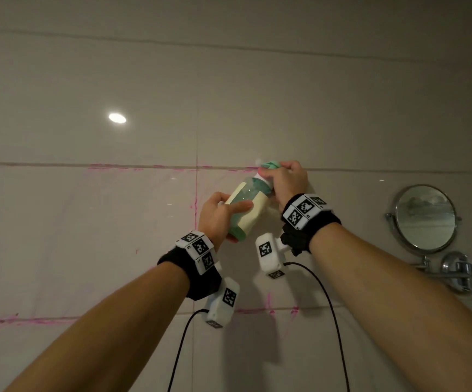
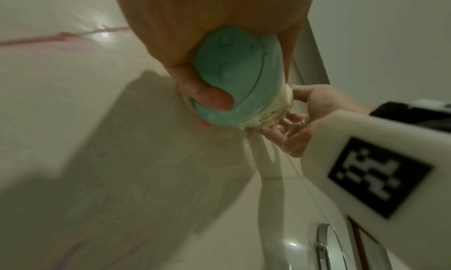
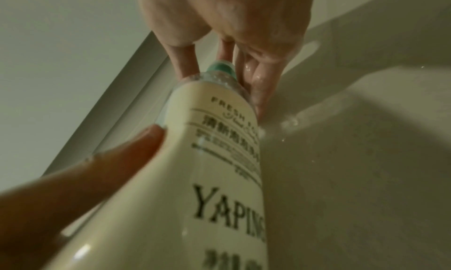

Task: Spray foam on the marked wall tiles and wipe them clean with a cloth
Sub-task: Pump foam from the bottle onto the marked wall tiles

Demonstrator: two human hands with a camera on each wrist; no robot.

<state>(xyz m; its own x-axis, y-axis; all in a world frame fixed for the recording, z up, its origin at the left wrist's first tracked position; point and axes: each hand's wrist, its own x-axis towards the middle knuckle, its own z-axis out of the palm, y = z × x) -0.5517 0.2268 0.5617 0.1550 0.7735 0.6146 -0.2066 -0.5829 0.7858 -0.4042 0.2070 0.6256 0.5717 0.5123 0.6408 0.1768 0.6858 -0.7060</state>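
Two hands [image 1: 220, 213] [image 1: 288, 179], one bottle [image 1: 246, 206], one mirror [image 1: 425, 217]

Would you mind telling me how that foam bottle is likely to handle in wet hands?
The bottle probably feels slippery: droplets sit on its clear shoulder and the right hand fingers look wet. It is likely light, since the left hand holds it tilted by its lower end. Its round body would probably roll if laid down.

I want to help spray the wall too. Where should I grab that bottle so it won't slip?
Grab the bottle around its wide lower body, coming from the side like the left hand does. It is round, tilted toward the wall and looks wet. The right hand holds the narrow green top, probably to work the spray.
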